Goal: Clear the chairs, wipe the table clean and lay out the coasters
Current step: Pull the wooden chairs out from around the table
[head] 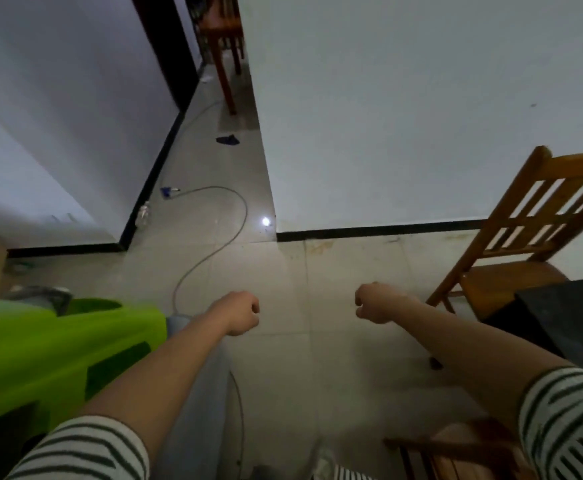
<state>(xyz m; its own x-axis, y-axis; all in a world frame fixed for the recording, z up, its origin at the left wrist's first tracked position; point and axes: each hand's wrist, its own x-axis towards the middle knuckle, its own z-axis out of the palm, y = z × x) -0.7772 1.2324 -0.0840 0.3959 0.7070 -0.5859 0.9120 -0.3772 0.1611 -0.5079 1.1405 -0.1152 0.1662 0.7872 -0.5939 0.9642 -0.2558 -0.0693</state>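
— Chairs in the frame: where do they stand?

— Nearest, wooden slats [456, 455] show at the lower right edge, too blurred to call a chair for certain. Beyond them a slatted wooden chair [511, 251] stands at the right. Its seat is just beside the corner of a dark table [570, 306], and its back is near the white wall [404, 116]. A far chair [226, 46] stands down the corridor.

— What room is there to move?

— Pale tiled floor [335, 341] lies open between the person's two arms and runs to the black skirting [369, 233]. A lime-green plastic item [58, 344] hems the left side, beside the left forearm. A grey cable [246, 211] loops across the tiles past the wall's corner into the narrow corridor. There a plastic bottle [142, 214] sits by the left skirting, and a dark blue cloth [227, 139] lies on the floor farther in.

— And the hands?

— Both reach forward over the tiles from striped sleeves [85, 452]. The left hand [239, 313] is clenched in a loose fist, empty and touching nothing. The right hand [376, 303], well apart from it, is likewise curled on nothing, short of the chair and the table.
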